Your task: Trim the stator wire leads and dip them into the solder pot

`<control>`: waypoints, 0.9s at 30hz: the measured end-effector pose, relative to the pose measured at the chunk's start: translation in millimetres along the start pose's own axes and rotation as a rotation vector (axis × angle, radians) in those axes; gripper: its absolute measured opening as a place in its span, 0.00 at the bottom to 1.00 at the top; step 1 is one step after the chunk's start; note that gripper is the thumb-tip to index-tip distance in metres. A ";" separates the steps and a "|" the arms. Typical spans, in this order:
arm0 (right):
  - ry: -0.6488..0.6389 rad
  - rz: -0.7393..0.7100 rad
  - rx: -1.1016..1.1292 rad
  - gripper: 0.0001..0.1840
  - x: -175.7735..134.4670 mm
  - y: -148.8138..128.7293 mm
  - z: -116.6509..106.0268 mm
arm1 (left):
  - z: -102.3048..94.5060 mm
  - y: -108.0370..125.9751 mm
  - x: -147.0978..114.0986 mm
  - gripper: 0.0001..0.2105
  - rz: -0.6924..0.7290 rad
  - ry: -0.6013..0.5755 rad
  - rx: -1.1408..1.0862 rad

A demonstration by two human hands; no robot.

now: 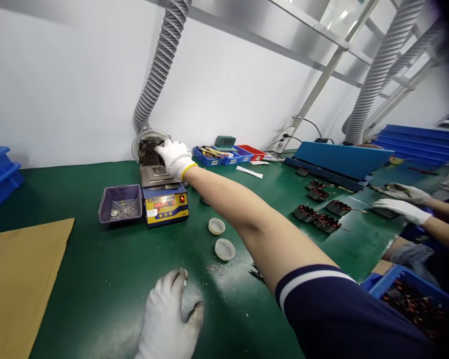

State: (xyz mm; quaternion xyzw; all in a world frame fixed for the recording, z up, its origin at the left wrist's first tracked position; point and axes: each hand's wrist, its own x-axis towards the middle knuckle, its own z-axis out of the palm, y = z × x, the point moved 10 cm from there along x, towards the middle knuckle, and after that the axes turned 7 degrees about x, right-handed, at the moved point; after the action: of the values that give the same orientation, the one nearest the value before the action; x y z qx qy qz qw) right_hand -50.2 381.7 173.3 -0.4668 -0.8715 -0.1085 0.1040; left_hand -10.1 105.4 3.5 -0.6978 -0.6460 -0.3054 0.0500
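Note:
My right hand, in a white glove with a yellow cuff edge, reaches out to the small fan at the mouth of a duct. Its fingers are curled at the fan's right edge. Below the fan sits a solder pot with a yellow front panel and a red digital display. My left hand, also gloved and dirty at the fingertips, hovers low over the green table, thumb and fingers apart, holding nothing. Two small round dishes stand between my hands, with tiny bits scattered nearby.
A purple bin with small metal bits stands left of the solder pot. Cardboard lies at left, near blue bins. Small tool trays line the wall. Wound coils and a co-worker's gloved hands are at right.

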 end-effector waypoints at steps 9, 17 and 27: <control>0.084 0.173 0.636 0.26 8.7 45.5 -13.4 | 10.5 -6.4 0.1 0.17 -0.086 -0.143 -0.076; -0.072 0.376 0.992 0.27 17.5 47.1 40.8 | 11.8 -5.5 -1.1 0.17 -0.080 -0.139 -0.083; -0.030 0.369 1.103 0.26 -15.5 44.6 7.3 | 7.7 -8.7 2.7 0.22 -0.146 -0.145 -0.198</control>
State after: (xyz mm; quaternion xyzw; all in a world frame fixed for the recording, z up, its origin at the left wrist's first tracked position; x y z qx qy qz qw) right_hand -5.1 395.6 166.0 -0.4891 -0.7050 0.3879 0.3367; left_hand -15.5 112.7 -4.2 -0.6707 -0.6636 -0.3194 -0.0883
